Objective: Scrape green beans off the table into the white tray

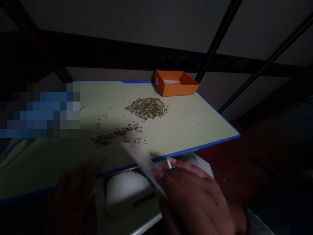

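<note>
My right hand [195, 192] grips a thin, pale, flat card [140, 160] at the table's near edge. The card slants, its far end over the tabletop by a scattered strip of small dark granules [113, 135]. Deep in shadow, my left hand [73, 189] lies at the near edge with its fingers stretched out and nothing visible in them. Beyond the strip is a larger heap of greenish-brown granules [148, 108]. Below the edge, between my hands, stands a white tray [146, 225] with dark granules along its inner sides.
An orange open box [179, 90] with something pale inside stands at the table's far side. The pale tabletop [207, 120] has a blue rim. A whitish smear [192, 117] marks its right part. At the left is a blurred-out blue patch [46, 111]. The room is dim.
</note>
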Action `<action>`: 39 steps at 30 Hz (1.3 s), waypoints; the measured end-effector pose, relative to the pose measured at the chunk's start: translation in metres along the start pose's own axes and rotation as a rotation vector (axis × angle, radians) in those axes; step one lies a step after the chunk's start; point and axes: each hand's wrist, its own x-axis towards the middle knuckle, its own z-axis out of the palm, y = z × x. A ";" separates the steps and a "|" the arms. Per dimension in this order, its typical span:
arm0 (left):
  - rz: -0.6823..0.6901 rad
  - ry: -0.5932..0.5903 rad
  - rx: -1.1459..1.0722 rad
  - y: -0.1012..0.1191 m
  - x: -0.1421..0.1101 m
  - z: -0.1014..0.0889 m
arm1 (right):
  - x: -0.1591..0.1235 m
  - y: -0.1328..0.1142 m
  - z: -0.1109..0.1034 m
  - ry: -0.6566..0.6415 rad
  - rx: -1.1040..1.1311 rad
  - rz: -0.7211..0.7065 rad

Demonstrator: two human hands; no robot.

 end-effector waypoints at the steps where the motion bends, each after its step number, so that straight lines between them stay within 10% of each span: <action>1: -0.005 -0.006 -0.002 0.000 0.000 0.000 | 0.005 0.002 0.000 0.044 -0.013 -0.073; 12: -0.037 -0.016 -0.014 0.013 0.003 -0.006 | 0.036 0.056 0.001 0.170 0.138 0.096; 39: -0.108 -0.028 0.007 0.025 0.004 -0.006 | 0.027 0.072 -0.001 0.126 0.326 0.088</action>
